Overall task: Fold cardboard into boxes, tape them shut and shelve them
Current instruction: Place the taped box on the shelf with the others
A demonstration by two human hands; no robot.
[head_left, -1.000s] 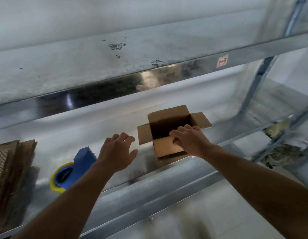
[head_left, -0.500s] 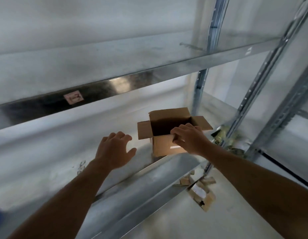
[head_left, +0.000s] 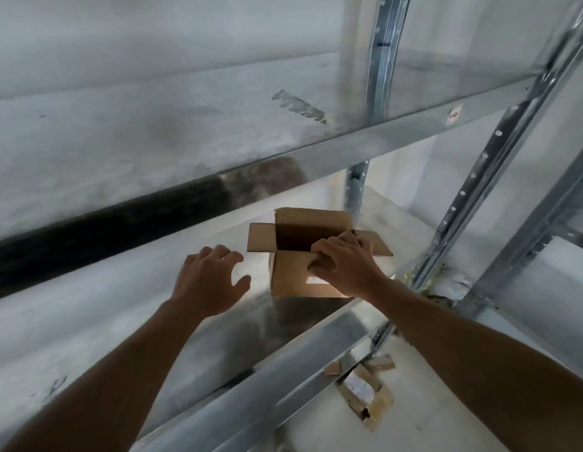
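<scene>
A small brown cardboard box [head_left: 293, 277] stands on the metal shelf [head_left: 127, 308], its top flaps open and its inside dark. My right hand [head_left: 344, 265] grips the box's near top edge at the right, fingers curled over the rim with the thumb on the front face. My left hand [head_left: 208, 282] hovers over the shelf just left of the box with fingers spread, holding nothing and not touching the box.
A second metal shelf [head_left: 283, 125] runs above, close over the box. Perforated steel uprights [head_left: 479, 203] stand to the right. On the floor below the shelf lies a small taped cardboard box [head_left: 365, 393]. Crumpled packaging [head_left: 446, 282] lies behind the uprights.
The view has swung right along the shelf, so the blue tape dispenser and flat cardboard stack at the left are out of sight. Both hands keep nearly the same pose at the box.
</scene>
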